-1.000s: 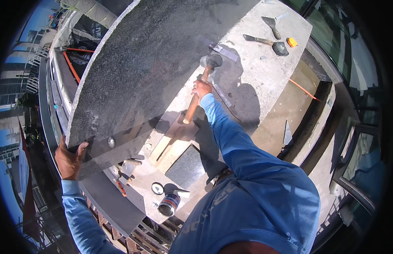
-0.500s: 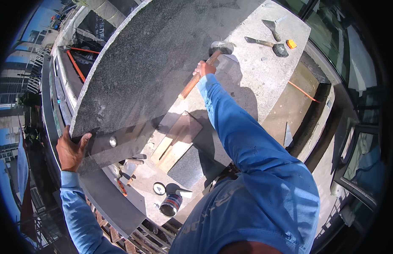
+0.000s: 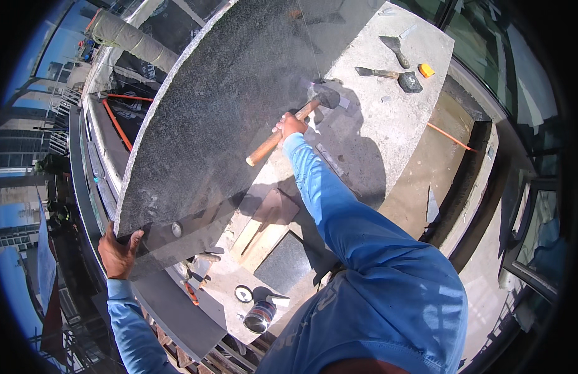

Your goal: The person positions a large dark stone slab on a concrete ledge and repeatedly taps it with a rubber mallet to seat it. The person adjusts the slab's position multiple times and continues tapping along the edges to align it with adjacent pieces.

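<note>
- We find a large dark stone slab [image 3: 227,106] tilted up on its long edge, leaning away from the concrete ledge [image 3: 395,118] beside it.
- The left hand [image 3: 119,252] grips the slab's near lower corner. Its fingers are curled around the edge, and the thumb is pressed against the face.
- The right hand [image 3: 289,126] is closed in a fist around the wooden handle of a hammer [image 3: 301,118], roughly at mid-handle. The fingers are wrapped tight together.
- The hammer's dark head sits at the far end of the slab's lower edge, where slab and ledge meet. We cannot tell whether the head touches the stone.
- The free end of the handle points back toward the person, over the slab's lower edge.
- Two trowels [image 3: 395,50] lie on the far part of the ledge, with a small orange object [image 3: 426,70] just beside them.
- Below the slab, on the floor, we note a wooden board [image 3: 264,227] and a small dark square tile [image 3: 286,268] next to it.
- An open tin can [image 3: 260,316] stands near the lower edge of the view, with a small round item [image 3: 243,293] just beside it.
- Both sleeves are blue; the right arm is stretched out across the middle of the view.
</note>
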Tool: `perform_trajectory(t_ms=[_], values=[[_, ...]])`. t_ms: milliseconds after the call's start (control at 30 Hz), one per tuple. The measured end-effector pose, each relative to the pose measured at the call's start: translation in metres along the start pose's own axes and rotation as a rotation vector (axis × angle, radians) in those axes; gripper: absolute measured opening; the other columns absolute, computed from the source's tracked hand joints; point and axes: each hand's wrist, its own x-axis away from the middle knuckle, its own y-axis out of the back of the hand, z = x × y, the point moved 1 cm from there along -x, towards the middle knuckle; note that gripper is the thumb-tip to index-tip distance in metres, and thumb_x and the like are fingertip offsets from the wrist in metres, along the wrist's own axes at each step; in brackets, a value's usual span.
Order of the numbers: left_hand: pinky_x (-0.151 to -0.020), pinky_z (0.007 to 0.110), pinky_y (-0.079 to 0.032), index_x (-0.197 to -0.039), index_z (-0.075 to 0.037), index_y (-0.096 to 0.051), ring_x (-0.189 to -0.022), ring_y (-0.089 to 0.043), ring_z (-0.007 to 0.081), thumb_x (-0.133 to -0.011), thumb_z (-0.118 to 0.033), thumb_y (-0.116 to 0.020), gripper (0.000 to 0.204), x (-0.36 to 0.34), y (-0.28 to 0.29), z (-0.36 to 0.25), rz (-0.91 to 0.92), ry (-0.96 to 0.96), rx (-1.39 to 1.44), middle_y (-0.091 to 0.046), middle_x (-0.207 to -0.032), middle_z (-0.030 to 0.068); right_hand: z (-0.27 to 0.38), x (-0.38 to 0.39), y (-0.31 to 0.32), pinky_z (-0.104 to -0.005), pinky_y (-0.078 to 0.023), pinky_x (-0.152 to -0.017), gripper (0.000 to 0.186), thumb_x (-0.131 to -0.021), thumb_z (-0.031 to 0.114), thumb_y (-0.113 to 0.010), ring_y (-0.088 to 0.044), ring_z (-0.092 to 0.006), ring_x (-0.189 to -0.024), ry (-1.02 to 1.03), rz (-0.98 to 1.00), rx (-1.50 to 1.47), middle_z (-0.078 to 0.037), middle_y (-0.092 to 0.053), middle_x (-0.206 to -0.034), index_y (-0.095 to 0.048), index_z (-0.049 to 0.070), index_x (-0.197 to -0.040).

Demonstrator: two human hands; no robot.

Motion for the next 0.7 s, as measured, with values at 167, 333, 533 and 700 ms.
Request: perform_trajectory(t_ms=[167, 333, 533, 700], values=[[-0.081, 0.048, -0.055, -0.123, 0.016, -0.058, -0.092, -0.069, 0.0466, -0.074, -0.068, -0.078, 0.099, 0.004, -0.001, 0.008, -0.063, -0.019, -0.164, -0.069, -0.096, 0.0320, 0.016, -0.021, 0.052, -0.0370, -0.048, -0.046, 0.010, -0.091, 0.008, -0.063, -0.053, -0.0187, -0.049, -0.040, 0.278, 0.416, -0.007, -0.056, -0.068, -0.060, -0.001, -0.095], [-0.079, 0.048, -0.055, -0.116, 0.012, -0.061, -0.089, -0.070, 0.0456, -0.074, -0.065, -0.080, 0.090, 0.014, 0.001, 0.005, -0.039, 0.052, -0.048, -0.070, -0.093, 0.0294, 0.091, 0.044, 0.030, -0.0317, -0.044, -0.042, 0.011, -0.088, 0.005, -0.063, -0.053, -0.0153, -0.048, 0.199, 0.104, 0.230, -0.006, -0.055, -0.067, -0.054, 0.001, -0.084], [-0.074, 0.046, -0.056, -0.108, 0.007, -0.063, -0.083, -0.070, 0.0441, -0.075, -0.058, -0.083, 0.076, -0.001, 0.010, -0.016, -0.042, -0.039, 0.028, -0.070, -0.087, 0.0247, -0.002, 0.006, -0.008, -0.0381, -0.046, -0.045, 0.010, -0.092, 0.009, -0.062, -0.049, -0.0191, -0.047, 0.116, 0.021, -0.027, -0.004, -0.053, -0.069, -0.055, 0.003, -0.089], [-0.075, 0.047, -0.055, -0.107, 0.006, -0.063, -0.084, -0.070, 0.0451, -0.076, -0.060, -0.081, 0.074, 0.009, 0.007, -0.006, -0.090, -0.042, 0.010, -0.070, -0.086, 0.0252, -0.013, 0.010, 0.043, -0.0407, -0.046, -0.041, 0.009, -0.085, 0.001, -0.068, -0.055, -0.0230, -0.045, 0.024, 0.220, 0.502, -0.011, -0.057, -0.067, -0.059, 0.001, -0.088]])
